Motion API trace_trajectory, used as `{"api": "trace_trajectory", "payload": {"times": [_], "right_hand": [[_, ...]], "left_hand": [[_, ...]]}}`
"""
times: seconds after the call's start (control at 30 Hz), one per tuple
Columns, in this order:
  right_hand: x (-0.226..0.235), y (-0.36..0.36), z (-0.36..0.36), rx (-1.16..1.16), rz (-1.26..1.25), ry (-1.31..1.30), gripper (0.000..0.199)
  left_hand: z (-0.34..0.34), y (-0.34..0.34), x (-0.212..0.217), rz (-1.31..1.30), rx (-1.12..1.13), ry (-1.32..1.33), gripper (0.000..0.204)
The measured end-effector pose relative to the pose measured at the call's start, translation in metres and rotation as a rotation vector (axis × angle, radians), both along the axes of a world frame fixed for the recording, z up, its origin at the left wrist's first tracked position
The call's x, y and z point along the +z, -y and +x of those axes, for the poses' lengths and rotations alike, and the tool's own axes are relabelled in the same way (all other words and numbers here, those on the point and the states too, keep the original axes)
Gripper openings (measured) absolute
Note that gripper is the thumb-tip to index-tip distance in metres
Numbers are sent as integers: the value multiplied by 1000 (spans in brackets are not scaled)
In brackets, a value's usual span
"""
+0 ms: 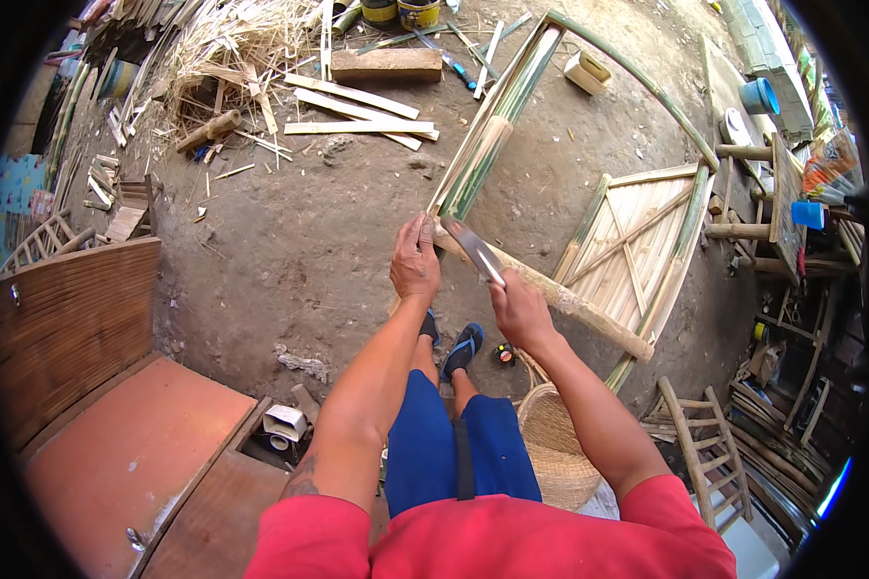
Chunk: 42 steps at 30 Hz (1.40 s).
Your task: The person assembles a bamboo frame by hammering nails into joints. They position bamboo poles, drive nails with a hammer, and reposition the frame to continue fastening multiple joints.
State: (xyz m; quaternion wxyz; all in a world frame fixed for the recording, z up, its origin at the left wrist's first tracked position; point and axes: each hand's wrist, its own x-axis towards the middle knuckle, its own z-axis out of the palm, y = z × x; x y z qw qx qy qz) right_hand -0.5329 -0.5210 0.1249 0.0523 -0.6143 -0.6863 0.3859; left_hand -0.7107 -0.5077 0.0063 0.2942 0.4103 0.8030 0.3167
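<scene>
Two hands work: left hand (414,262) fingers curl over the bamboo pole (492,135); right hand (519,309) grips a knife (473,250).

You stand on a bare dirt floor (299,241). On it ahead of you lie cut wooden slats (357,111), a thick wooden block (386,64) and a heap of straw and shavings (227,43). To your right a slatted bamboo panel (637,241) lies flat on the ground, with a woven basket (555,444) near your feet and a small tape measure (505,354) just beside them.
</scene>
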Motion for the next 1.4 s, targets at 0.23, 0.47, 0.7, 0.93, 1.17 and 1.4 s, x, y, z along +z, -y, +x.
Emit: {"api": "trace_trajectory", "payload": {"times": [0.23, 0.47, 0.7, 0.93, 1.17, 1.4], "right_hand": [[-13, -2, 2, 61, 541, -432, 40], [-14, 2, -4, -176, 138, -258, 22], [-33, -3, 3, -549, -461, -379, 35], [-40, 26, 3, -1062, -442, -1156, 38], [-51, 63, 1, -1064, -553, -1213, 37], [-41, 73, 16, -900, -586, -805, 35]], "left_hand": [[-2, -3, -1, 44, 10, 20, 39], [-2, 1, -4, 78, 8, 15, 39], [-7, 0, 5, 47, -20, 74, 38], [53, 86, 66, 187, -274, 493, 23], [60, 109, 59, 64, -184, 594, 24], [-13, 77, 32, 236, 36, 440, 22]]}}
